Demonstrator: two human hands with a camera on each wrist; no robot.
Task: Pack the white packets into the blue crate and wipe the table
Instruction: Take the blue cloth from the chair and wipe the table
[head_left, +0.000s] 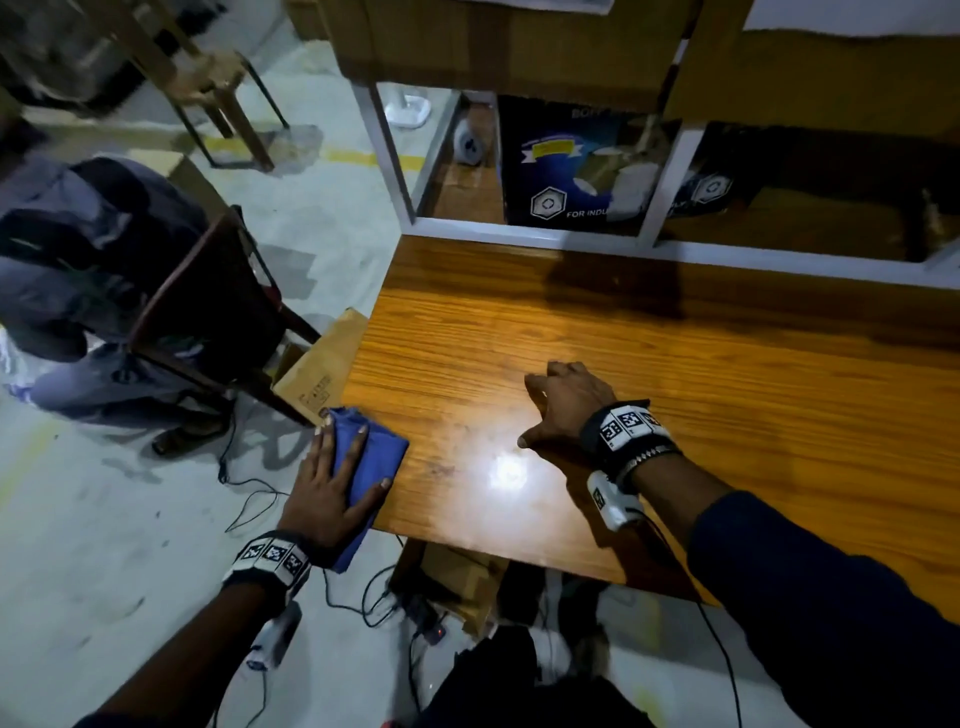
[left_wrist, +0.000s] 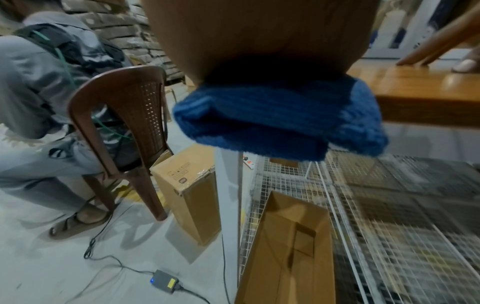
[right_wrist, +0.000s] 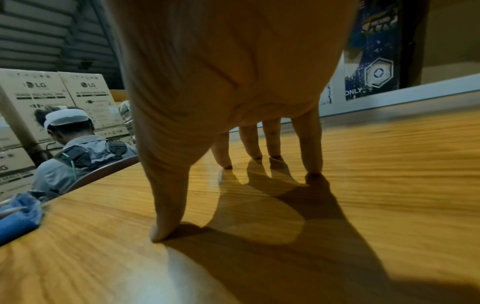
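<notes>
A folded blue cloth lies at the near left corner of the wooden table, partly hanging over the edge. My left hand presses flat on it with straight, spread fingers; in the left wrist view the blue cloth bulges out below my palm. My right hand stands on the tabletop on its spread fingertips, palm raised, holding nothing. The cloth shows at the left edge of the right wrist view. No white packets or blue crate are in sight.
A person sits on a brown plastic chair just left of the table. Cardboard boxes stand on the floor by the white table leg, with cables and a power adapter. White shelving with a dark printed box backs the table.
</notes>
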